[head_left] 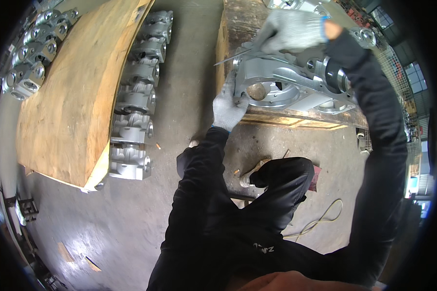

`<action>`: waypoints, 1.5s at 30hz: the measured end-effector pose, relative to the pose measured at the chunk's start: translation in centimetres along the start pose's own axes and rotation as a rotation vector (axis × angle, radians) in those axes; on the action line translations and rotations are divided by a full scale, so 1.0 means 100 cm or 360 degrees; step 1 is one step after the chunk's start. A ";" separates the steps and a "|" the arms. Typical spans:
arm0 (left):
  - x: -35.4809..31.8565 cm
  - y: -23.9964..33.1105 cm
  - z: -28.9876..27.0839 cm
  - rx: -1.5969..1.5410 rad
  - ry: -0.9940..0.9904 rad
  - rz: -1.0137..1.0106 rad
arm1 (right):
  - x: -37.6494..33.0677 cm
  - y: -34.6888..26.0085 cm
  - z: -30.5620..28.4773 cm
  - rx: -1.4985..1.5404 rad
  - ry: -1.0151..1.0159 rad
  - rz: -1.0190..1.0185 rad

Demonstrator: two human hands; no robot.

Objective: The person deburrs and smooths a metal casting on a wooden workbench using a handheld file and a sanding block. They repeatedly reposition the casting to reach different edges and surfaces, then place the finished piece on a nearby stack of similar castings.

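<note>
A large silver-grey metal casting [264, 69] with round bores and openings lies on the wooden worktop in front of me. My left hand [229, 107], in a grey knit glove, grips the casting's left end, fingers up along its edge and thumb near the round opening. Above the casting's far side is my right hand [296, 33], gloved alike and slightly blurred. It is closed on a thin, straight metal rod tool [232, 57], whose tip points left past the casting's corner. The right hand hides the tool's other end.
To the left, a wooden board [68, 97] stands between rows of similar castings [133, 99]. More castings [31, 53] lie beyond it. The worktop [243, 19] has a wooden side. A pale hose [320, 220] loops across the floor at right, near my bent leg [289, 177].
</note>
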State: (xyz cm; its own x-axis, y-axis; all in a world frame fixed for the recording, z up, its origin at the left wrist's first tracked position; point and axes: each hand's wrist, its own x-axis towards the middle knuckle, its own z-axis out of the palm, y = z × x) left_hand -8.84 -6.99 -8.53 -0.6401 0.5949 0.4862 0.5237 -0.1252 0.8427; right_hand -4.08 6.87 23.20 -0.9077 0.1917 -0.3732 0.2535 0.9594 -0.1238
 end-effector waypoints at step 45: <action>-0.003 0.011 -0.001 -0.0120 -0.0014 -0.0147 | -0.050 -0.044 0.058 -0.0877 0.0751 -0.0297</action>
State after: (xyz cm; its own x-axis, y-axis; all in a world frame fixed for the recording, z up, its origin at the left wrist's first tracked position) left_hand -8.12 -7.38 -7.77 -0.6786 0.6135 0.4040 0.4187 -0.1289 0.8989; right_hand 1.27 0.54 20.31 -0.9977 -0.0348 0.0581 -0.0103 0.9256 0.3785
